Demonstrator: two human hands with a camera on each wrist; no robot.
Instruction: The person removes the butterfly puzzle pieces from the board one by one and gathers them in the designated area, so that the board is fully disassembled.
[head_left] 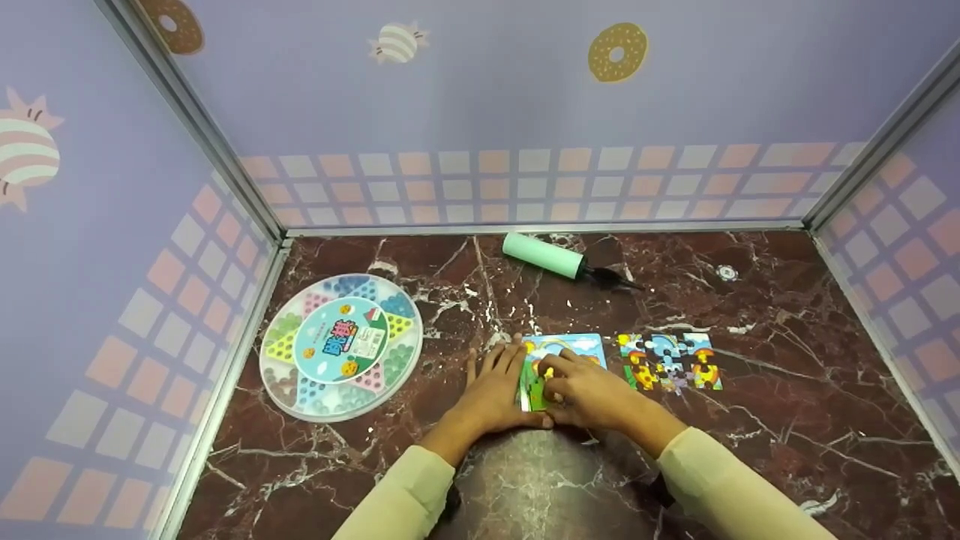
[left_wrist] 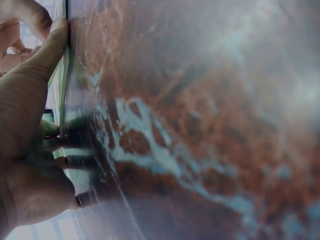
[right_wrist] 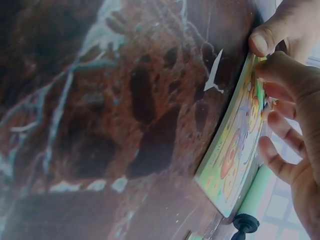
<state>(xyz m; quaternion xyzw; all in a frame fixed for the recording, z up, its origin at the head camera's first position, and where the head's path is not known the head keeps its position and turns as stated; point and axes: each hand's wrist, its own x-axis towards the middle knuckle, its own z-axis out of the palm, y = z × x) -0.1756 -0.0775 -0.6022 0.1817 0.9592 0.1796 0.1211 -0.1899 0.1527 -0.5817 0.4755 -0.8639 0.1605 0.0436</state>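
A jigsaw puzzle board (head_left: pixel 564 343) with a bright cartoon picture lies flat on the table. My left hand (head_left: pixel 495 386) rests along its left side with straight, spread fingers, its thumb reaching to the near edge. Over the board's near part, my right hand (head_left: pixel 592 394) has its fingers bent and pinches a small puzzle piece, mostly hidden by the fingers. In the right wrist view, the right thumb (right_wrist: pixel 272 70) is right at the board's edge beside the left thumb (right_wrist: pixel 259 44). Several joined and loose puzzle pieces (head_left: pixel 667 360) lie right of the board.
A round Chinese checkers set (head_left: pixel 405 352) under a clear lid lies at left. Behind the board is a mint green hand pump (head_left: pixel 544 256) with a black nozzle. A small round token (head_left: pixel 727 272) lies at the back right. Patterned walls (head_left: pixel 480 112) border the marbled table (head_left: pixel 787 450).
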